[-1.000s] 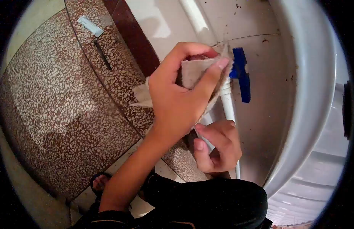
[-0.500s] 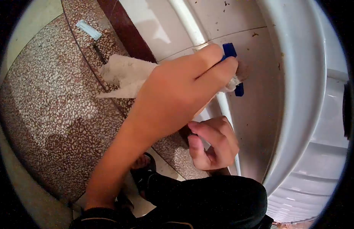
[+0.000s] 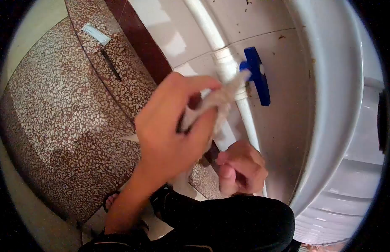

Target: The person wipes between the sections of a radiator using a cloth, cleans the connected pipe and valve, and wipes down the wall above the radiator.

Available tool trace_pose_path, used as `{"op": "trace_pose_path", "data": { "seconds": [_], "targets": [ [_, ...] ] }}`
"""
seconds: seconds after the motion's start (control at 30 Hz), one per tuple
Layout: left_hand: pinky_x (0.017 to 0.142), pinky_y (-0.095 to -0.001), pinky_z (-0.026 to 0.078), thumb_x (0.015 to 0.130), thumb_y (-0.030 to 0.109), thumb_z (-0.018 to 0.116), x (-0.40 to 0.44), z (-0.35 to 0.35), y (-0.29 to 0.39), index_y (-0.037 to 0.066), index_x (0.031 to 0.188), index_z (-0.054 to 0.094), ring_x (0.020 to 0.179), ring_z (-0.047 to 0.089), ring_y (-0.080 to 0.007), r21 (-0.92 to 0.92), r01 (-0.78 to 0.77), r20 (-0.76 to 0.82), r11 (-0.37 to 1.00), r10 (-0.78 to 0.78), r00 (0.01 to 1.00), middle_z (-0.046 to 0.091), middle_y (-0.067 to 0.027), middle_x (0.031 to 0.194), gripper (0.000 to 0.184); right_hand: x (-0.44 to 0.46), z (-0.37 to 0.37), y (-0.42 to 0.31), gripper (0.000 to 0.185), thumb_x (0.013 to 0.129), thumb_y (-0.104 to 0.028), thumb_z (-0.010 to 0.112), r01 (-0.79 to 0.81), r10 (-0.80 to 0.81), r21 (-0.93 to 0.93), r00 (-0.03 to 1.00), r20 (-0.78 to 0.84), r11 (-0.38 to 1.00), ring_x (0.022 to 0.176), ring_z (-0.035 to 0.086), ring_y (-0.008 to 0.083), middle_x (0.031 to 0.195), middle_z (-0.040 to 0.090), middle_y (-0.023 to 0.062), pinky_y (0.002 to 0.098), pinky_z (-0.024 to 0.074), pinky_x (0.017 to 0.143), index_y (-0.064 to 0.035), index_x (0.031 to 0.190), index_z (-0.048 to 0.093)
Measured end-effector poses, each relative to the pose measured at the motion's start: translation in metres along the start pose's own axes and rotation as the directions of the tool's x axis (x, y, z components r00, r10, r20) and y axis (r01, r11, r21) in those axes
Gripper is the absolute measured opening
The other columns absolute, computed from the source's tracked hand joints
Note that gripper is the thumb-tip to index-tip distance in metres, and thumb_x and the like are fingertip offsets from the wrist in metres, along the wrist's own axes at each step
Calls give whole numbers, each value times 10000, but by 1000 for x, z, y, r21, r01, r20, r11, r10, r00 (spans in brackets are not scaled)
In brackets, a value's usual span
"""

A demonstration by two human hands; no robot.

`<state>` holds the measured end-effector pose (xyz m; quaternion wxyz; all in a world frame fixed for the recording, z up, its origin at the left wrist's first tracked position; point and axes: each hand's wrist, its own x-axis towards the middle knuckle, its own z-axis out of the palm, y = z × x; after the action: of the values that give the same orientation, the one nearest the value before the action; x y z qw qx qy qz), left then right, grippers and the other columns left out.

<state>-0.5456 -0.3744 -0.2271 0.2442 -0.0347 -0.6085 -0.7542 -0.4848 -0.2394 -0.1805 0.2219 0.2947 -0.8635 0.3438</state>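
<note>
A crumpled beige cloth [image 3: 222,101] is gripped between the thumb and fingers of my left hand [image 3: 165,122]. Its upper end is blurred and reaches close to the blue valve handle [image 3: 258,76] on the white pipe fitting [image 3: 227,63]. A pale tip of cloth also shows at the left side of that hand. Lower right, beside the pipe and above my knee, my right hand [image 3: 244,169] is curled with thumb and fingers closed; what it holds, if anything, is hidden.
A white packet [image 3: 96,34] and a dark thin stick [image 3: 111,65] lie on the speckled stone ledge [image 3: 56,105]. The white pipe [image 3: 206,23] runs along the tiled wall. A large white glossy basin-like surface [image 3: 342,105] curves down the right side.
The left hand first reached over the blue handle with the cloth, then drew back down and left, uncovering the handle. The right hand has shifted slightly, staying curled.
</note>
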Motion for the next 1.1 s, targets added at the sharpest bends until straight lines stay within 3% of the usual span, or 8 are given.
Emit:
{"op": "trace_pose_path", "data": {
  "seconds": [0.1, 0.2, 0.4, 0.53, 0.67, 0.73, 0.87, 1.1],
  "targets": [
    [647, -289, 484, 761, -11, 674, 1, -3, -16, 34, 959, 657, 694, 596, -178, 29, 55, 33, 998, -56, 998, 629, -95, 822, 204, -2, -1, 7, 252, 766, -39, 760, -15, 11, -53, 998, -62, 999, 515, 592, 197, 751, 689, 133, 310, 470, 451, 20, 994, 670],
    [650, -277, 482, 764, -1, 678, -11, -2, -18, 29, 966, 658, 704, 600, -172, -21, 140, 150, 990, -135, 979, 636, -92, 833, 205, 9, -4, 3, 274, 791, -21, 717, -136, 175, -375, 982, 72, 917, 579, 643, 193, 808, 710, 126, 266, 514, 562, 40, 1057, 692],
    [777, -254, 472, 839, 71, 654, -12, 6, -7, 2, 1010, 665, 847, 608, -111, -124, 221, 390, 967, -157, 907, 670, -65, 894, 185, 9, -12, -8, 307, 838, -26, 630, -308, 352, -406, 935, 39, 861, 693, 705, 204, 881, 727, 163, 292, 544, 680, 38, 1134, 684],
    [567, -254, 426, 921, 143, 620, -14, 24, 4, -24, 992, 618, 673, 531, -64, -295, 486, 397, 823, -357, 846, 620, -100, 752, 182, 12, -18, -11, 378, 869, -11, 571, -372, 429, -455, 903, 25, 809, 732, 715, 211, 977, 714, 201, 310, 542, 730, 26, 1241, 628],
    [544, -259, 427, 914, 151, 649, -21, 37, 4, -21, 954, 583, 644, 531, -64, -273, 495, 277, 825, -425, 861, 619, -73, 715, 189, 21, -16, -4, 455, 917, -61, 561, -307, 380, -487, 924, 55, 818, 761, 724, 260, 1067, 686, 239, 338, 547, 692, -8, 1367, 520],
    [523, -263, 437, 905, 154, 674, -23, 43, -1, -4, 926, 540, 618, 575, -76, -196, 300, -30, 934, -311, 950, 608, -65, 667, 209, 23, -15, -6, 465, 930, -77, 558, -223, 321, -536, 942, 96, 814, 763, 727, 281, 1067, 683, 244, 351, 550, 675, -17, 1387, 497],
    [539, -292, 482, 873, 177, 717, -16, 44, 13, 4, 917, 521, 619, 667, -164, -222, 453, 70, 864, -449, 891, 618, -86, 656, 265, 28, -13, -14, 507, 953, -143, 527, -473, 590, -496, 801, 104, 728, 728, 689, 407, 966, 677, 262, 443, 552, 617, -39, 1434, 404],
    [589, -268, 476, 893, 183, 697, -11, 32, -2, -6, 878, 587, 659, 602, -101, -223, 507, 129, 832, -491, 862, 656, -80, 725, 219, 39, 11, -8, 596, 953, -146, 490, -467, 639, -601, 763, 96, 648, 654, 652, 449, 791, 642, 311, 503, 536, 538, -50, 1485, 240]
  ]
}}
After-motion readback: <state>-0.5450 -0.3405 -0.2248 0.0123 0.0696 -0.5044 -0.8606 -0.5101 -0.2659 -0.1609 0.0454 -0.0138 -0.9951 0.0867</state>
